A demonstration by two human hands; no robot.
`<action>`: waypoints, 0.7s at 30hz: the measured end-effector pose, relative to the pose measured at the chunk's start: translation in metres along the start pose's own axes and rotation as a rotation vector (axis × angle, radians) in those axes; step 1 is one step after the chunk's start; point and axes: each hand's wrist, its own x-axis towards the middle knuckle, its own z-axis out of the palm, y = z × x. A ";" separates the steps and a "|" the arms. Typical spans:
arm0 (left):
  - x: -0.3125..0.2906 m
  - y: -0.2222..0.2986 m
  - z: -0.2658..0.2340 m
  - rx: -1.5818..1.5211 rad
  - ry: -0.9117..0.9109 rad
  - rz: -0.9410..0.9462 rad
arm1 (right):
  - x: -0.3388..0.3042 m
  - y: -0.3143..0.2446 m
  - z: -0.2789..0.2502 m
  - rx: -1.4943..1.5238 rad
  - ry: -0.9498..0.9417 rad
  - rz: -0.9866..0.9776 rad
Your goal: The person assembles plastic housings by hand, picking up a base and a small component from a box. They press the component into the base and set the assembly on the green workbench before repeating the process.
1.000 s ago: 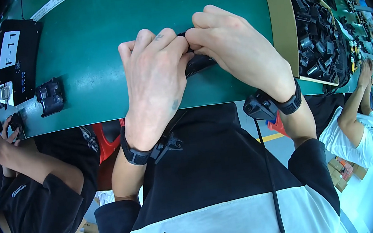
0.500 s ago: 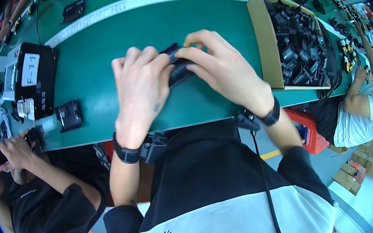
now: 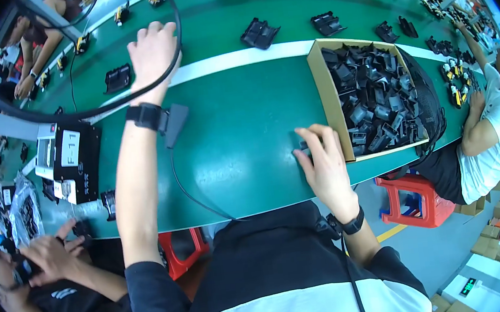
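Observation:
My left hand (image 3: 154, 55) is stretched far out over the green conveyor belt at the back, its back toward me. The fingers bend away and their tips are hidden, so whatever may be under them does not show. My right hand (image 3: 327, 169) is over the green table (image 3: 247, 131), beside the near left wall of a cardboard box (image 3: 328, 91). Between its thumb and fingers is a small black plastic part (image 3: 304, 145), mostly covered. Small black plastic parts (image 3: 379, 95) fill the box.
Black plastic housings (image 3: 259, 33) lie along the belt. A black device (image 3: 80, 157) stands at the left. A dark cable (image 3: 177, 35) loops across the upper left. Co-workers sit on both sides; a red stool (image 3: 415, 199) is at the right.
Both hands were together on a black plastic housing at mid-table. They have parted: the left reaches far forward and left, the right has come back toward the box. The housing is no longer visible.

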 end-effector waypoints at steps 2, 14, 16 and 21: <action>0.011 0.039 -0.003 -0.210 -0.045 0.096 | -0.010 0.002 0.000 0.002 0.015 0.019; -0.001 0.131 0.007 -0.280 -0.126 0.112 | -0.018 0.007 -0.002 0.113 -0.120 -0.049; -0.021 0.119 -0.014 -0.269 -0.030 0.159 | -0.015 0.009 -0.007 0.164 -0.109 -0.111; -0.097 0.078 -0.060 -0.347 -0.120 0.155 | -0.012 0.011 -0.012 0.193 -0.129 -0.048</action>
